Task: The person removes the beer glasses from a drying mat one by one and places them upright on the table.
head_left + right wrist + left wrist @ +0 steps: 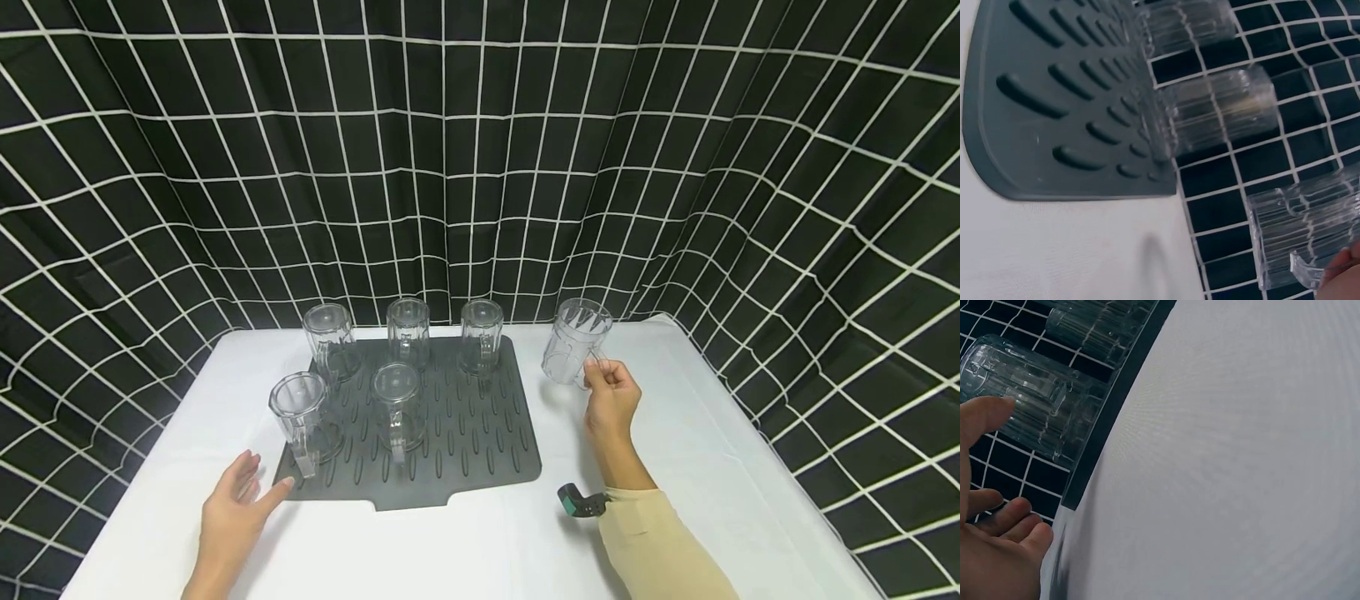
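My right hand (611,400) pinches the handle of a clear mug (576,342), off the right side of the grey ridged drying mat (468,479). This mug is slightly tilted, apparently raised above the table; its handle and my fingertips also show in the right wrist view. Several clear mugs stand on the mat, apparently mouth down, among them a front-left mug (303,417) and a front-middle mug (397,408). My left hand (232,517) is beside the mat's front-left corner, fingers loosely bent and thumb extended. It holds nothing and is nearest the front-left mug.
Three mugs form the mat's back row: a left one (330,333), a middle one (408,329) and a right one (481,333). A white cloth (480,550) covers the table. Black curtains with white grid lines (480,167) enclose the back and sides.
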A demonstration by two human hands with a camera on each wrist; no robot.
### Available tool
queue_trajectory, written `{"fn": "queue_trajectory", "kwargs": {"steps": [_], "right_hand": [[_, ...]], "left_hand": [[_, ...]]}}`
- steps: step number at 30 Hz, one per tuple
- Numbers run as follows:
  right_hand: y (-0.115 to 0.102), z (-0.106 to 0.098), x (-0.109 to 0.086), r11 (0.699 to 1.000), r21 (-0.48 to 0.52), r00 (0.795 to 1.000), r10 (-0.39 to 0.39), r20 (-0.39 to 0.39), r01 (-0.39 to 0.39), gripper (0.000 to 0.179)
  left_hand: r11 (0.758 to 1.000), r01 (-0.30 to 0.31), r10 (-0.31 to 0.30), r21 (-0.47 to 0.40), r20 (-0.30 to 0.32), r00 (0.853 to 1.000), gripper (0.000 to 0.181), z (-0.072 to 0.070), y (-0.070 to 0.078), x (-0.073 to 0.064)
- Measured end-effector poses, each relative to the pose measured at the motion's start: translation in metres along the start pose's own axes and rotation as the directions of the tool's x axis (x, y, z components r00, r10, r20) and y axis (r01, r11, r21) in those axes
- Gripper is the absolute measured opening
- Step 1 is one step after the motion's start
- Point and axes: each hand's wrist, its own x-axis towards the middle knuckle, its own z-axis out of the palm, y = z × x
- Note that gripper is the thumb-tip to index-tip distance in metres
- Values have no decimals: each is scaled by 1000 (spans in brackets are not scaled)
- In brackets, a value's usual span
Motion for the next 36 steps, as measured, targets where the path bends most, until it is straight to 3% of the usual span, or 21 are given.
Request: {"fn": "queue_trajectory", "kwargs": {"steps": [4, 8, 14, 23, 36], "right_hand": [[9, 0, 8, 1000, -21, 1000, -4, -3, 4, 25], [18, 0, 15, 1000, -24, 1000, 1, -15, -1, 26], [34, 0, 24, 999, -47, 999, 9, -53, -12, 28], [52, 0, 30, 994, -99, 997, 37, -75, -44, 25], [69, 2, 33, 985, -162, 993, 48, -107, -65, 22]], "left_hand": [[1000, -13, 12, 18, 71, 997, 101, 2, -6, 4], [999, -43, 40, 29, 105, 994, 101, 3, -10, 6], [984, -119, 99, 135, 143, 985, 100, 5, -11, 8], [955, -181, 156, 235, 122, 980, 93, 6, -8, 6], [956, -184, 158, 228, 126, 979, 93, 8, -13, 7]]}}
